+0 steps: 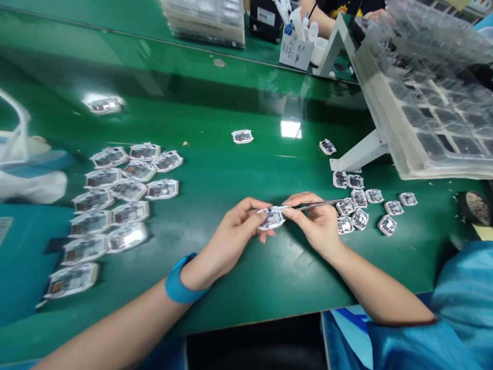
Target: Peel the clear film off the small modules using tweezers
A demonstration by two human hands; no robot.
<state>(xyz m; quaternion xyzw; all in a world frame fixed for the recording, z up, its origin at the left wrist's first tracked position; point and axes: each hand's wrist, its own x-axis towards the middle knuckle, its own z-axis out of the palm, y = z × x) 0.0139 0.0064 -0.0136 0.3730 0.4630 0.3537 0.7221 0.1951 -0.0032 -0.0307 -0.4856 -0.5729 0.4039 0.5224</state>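
In the middle of the head view, my left hand [241,226] is closed on a small white-framed electronic housing [271,219], its inner parts facing up. The thumb presses on its near left side. My right hand [314,221] is at the housing's right edge, thumb and forefinger pinched around slim metal tweezers [327,203] whose length sticks out to the right. Fingers hide the tip of the tweezers, so whether it touches the housing cannot be seen. A blue band [181,282] circles my left wrist.
Several similar housings [129,211] lie in rows at left, and several more [360,218] at right. A single housing [242,136] lies farther back. A clear compartment tray [418,167] leans on a white bracket [360,151]. Beyond the ledge, part of another person's arm [321,20] shows.
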